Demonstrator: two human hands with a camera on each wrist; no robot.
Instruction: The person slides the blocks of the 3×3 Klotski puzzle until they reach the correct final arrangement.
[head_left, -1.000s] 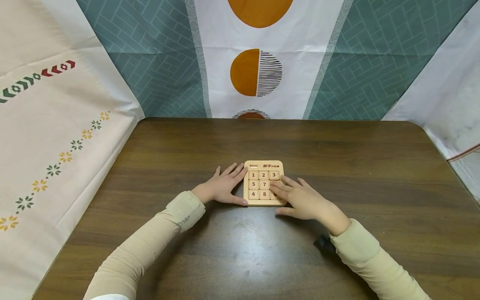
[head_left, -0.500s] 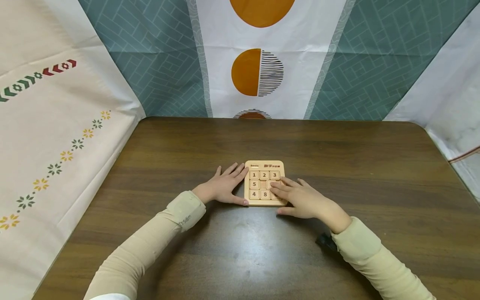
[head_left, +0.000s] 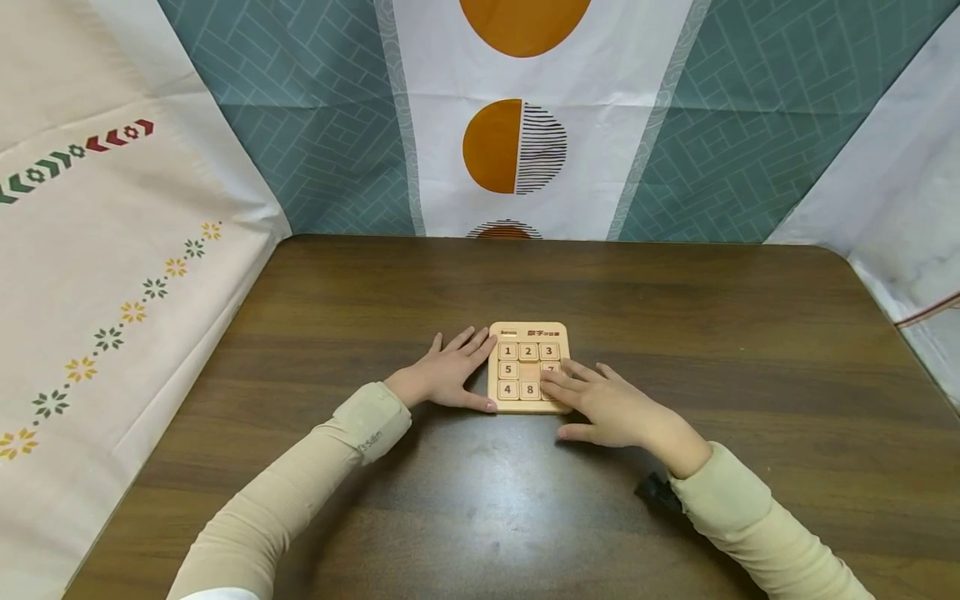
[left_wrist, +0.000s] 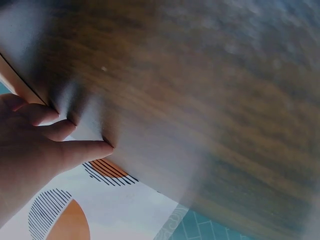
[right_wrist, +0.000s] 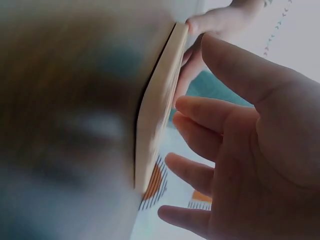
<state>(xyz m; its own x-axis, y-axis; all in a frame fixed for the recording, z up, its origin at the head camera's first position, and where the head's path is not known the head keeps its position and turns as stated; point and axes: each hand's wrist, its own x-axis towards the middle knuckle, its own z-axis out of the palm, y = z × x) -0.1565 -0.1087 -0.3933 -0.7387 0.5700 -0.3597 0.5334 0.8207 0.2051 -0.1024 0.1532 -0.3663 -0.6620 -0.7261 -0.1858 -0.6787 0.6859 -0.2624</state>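
A light wooden number slide puzzle [head_left: 517, 327] lies flat on the table. Its tiles read 1, 2, 3 on top, then 5, a bare middle square [head_left: 529, 371] and a 7 tile [head_left: 551, 366], then 4 and 8; the lower right tile is covered by fingers. With fingers spread, my left hand [head_left: 450, 369] rests at the puzzle's left edge, thumb by the lower left corner. My right hand [head_left: 607, 406] reaches over the right edge, fingertips at the 7 and the tile below it. The right wrist view shows its fingers [right_wrist: 195, 172] fairly straight beside the board.
The brown wooden table [head_left: 375, 283] surrounds the puzzle. A patterned cloth [head_left: 337, 125] hangs behind its far edge, and a white embroidered cloth [head_left: 90, 275] is on the left. Under the right wrist sits a small black object [head_left: 657, 493].
The 7 tile has slid from the middle square to the right column, baring the middle. My right hand has shifted slightly right and toward me. The left hand has stayed in place.
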